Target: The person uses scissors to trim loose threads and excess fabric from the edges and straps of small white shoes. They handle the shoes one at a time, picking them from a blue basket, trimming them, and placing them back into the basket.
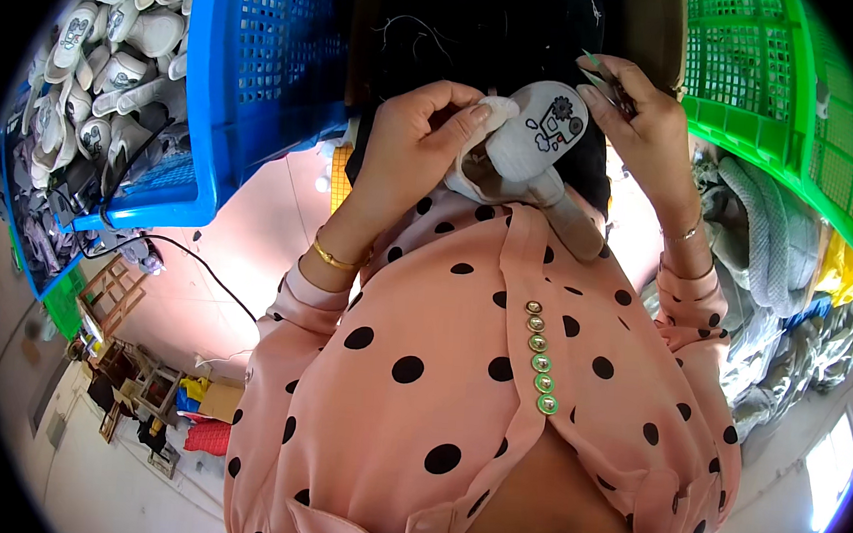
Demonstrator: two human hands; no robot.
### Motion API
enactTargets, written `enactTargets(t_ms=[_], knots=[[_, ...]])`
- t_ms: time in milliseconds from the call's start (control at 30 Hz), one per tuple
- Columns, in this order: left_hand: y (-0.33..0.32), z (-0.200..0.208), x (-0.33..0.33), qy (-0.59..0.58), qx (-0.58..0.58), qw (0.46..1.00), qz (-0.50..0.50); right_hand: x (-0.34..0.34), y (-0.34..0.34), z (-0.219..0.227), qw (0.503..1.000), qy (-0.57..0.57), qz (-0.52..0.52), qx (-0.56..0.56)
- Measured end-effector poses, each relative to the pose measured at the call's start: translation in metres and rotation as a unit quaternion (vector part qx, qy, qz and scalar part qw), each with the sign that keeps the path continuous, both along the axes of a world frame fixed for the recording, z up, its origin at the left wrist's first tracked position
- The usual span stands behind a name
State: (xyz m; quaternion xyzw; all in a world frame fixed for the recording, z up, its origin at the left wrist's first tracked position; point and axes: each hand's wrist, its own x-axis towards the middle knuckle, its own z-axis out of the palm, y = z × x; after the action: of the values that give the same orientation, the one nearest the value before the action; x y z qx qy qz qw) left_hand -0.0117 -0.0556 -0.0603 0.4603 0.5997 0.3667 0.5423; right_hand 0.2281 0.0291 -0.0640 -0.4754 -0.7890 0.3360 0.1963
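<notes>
My left hand pinches the edge of a small white shoe between thumb and fingers, over my lap. Black line drawings mark its rounded toe, which points up and right. A beige, rounded strip-like piece hangs below the shoe toward my shirt; whether it is joined to it I cannot tell. My right hand is closed around a small dark metal tool with narrow pointed tips, which looks like thread snips. Those tips stand just right of the toe, apart from it. Part of the tool is hidden in my palm.
A blue plastic basket stands at left, with a heap of similar white shoes beyond it. At right is a green plastic crate, with grey fabric below. A black cable runs at lower left.
</notes>
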Motion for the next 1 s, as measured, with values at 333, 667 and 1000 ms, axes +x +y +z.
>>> enactTargets(t_ms=[333, 667, 1000], knots=[[0.004, 0.005, -0.005, -0.12, -0.08, 0.989, -0.005, -0.04, -0.012, 0.002, 0.984, 0.077, 0.16, 0.014], [0.01, -0.003, -0.007, -0.154, -0.143, 0.978, -0.008, -0.04, 0.003, -0.014, 0.827, 0.378, 0.011, -0.416], [0.007, -0.011, -0.01, -0.207, -0.159, 0.965, 0.02, -0.032, -0.001, -0.002, 0.995, 0.072, 0.056, -0.042]])
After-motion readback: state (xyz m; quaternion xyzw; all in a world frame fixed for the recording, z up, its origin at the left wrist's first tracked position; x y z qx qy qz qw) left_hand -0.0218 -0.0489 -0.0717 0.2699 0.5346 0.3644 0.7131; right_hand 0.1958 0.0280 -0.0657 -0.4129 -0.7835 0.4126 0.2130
